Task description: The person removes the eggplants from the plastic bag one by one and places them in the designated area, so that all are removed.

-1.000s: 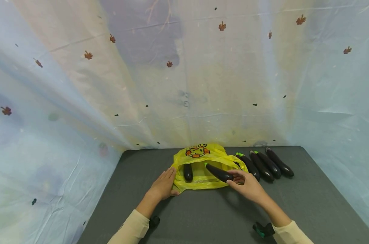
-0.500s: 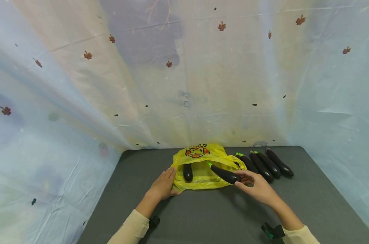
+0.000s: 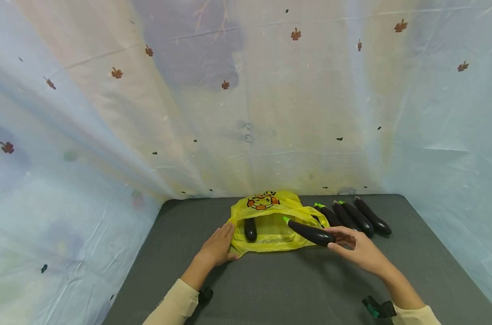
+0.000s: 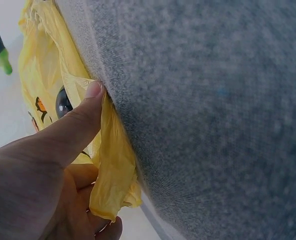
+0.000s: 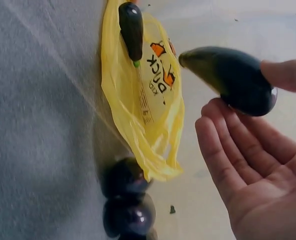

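Observation:
A yellow plastic bag (image 3: 276,244) lies on its side, its mouth facing me. Inside rests one dark eggplant (image 3: 250,230), also visible in the right wrist view. My left hand (image 3: 217,246) holds the left edge of the bag's mouth; in the left wrist view the thumb lies on the plastic and the fingers are partly behind it. My right hand (image 3: 357,248) pinches another eggplant (image 3: 311,233) by its rounded end, between thumb and fingertips. That eggplant is held above the table before the bag's right side, its green stem pointing left toward the opening.
Several more eggplants (image 3: 364,219) lie side by side to the right of the bag, partly behind my right hand. The dark grey table (image 3: 270,289) ends at a patterned curtain (image 3: 246,113) behind. A black strap (image 3: 378,308) is on the right wrist.
My right hand has moved right and slightly toward me, bringing its eggplant away from the middle of the bag's mouth. The left hand and the bag have stayed put.

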Action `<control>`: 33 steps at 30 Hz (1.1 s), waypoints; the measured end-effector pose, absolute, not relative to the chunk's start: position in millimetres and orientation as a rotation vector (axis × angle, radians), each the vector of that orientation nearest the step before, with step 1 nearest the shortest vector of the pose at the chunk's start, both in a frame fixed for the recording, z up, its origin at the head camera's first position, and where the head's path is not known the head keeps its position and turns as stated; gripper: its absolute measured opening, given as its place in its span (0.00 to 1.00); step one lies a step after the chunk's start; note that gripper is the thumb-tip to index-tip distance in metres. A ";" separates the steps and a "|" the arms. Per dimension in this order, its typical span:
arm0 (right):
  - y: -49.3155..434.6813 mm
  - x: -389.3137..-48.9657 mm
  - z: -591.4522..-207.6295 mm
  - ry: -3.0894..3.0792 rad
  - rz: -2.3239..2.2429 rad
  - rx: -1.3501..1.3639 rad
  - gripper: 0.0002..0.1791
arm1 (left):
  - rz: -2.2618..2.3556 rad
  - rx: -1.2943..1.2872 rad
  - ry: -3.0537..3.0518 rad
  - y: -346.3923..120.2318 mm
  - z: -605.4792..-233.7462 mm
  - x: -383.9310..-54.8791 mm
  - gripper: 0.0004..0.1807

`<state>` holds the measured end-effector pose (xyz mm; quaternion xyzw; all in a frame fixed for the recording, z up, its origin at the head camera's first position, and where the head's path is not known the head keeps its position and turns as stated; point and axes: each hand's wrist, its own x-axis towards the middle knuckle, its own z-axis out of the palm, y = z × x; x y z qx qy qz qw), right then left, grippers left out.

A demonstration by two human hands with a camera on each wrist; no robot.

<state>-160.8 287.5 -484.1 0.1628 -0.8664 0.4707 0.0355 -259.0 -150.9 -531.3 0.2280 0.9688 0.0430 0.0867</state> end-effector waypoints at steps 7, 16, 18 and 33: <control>299.5 -159.5 -482.1 -2.613 1.510 0.542 0.21 | 0.125 0.684 2.888 -151.4 -531.2 -259.8 0.56; 314.1 -160.2 -479.9 -2.516 1.558 0.592 0.21 | 0.119 0.697 2.886 -151.6 -528.5 -256.7 0.56; 316.8 -160.1 -478.9 -2.502 1.557 0.595 0.22 | 0.125 0.700 2.888 -151.5 -528.1 -256.7 0.56; 340.2 -162.2 -476.2 -2.467 1.476 0.437 0.24 | 0.134 0.683 2.884 -150.0 -526.9 -257.2 0.56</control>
